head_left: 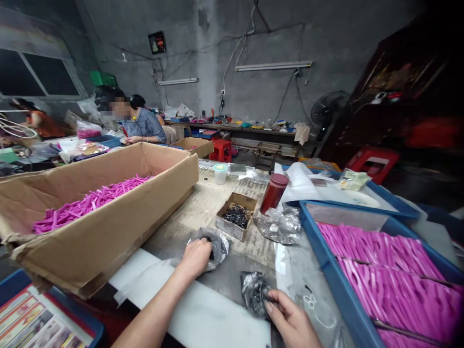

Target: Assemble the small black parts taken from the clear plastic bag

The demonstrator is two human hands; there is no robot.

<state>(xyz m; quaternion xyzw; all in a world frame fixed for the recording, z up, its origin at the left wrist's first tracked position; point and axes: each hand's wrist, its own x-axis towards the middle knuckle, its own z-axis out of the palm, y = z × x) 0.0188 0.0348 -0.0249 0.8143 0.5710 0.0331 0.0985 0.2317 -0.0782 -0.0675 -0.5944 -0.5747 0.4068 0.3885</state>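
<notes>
We have our left hand [197, 257] curled over the mouth of a clear plastic bag [221, 246] lying on the worktable [197, 210]. The fingertips are tucked inside, so we cannot tell whether they have pinched anything. Our right hand [292, 320] is half closed, thumb and fingers nipping a crumpled bag of small dark parts [253, 289] near the table's front edge.

The risks, as we judge them: that pinch is light, so the crumpled bag could sag open and scatter its parts. Nothing pins the clear bag, so it may drag along with the fingers. The open small carton [236, 216] of dark parts sits just beyond it, where a nudge could spill it.

Now the count:
- three bags of parts, including the one [280, 227] beside the red flask [274, 192]
- one small carton
- one long cardboard box [108, 232] of pink pieces
- one blue tray [328, 270] full of pink pieces
- one co-worker [139, 123] at the back
</notes>
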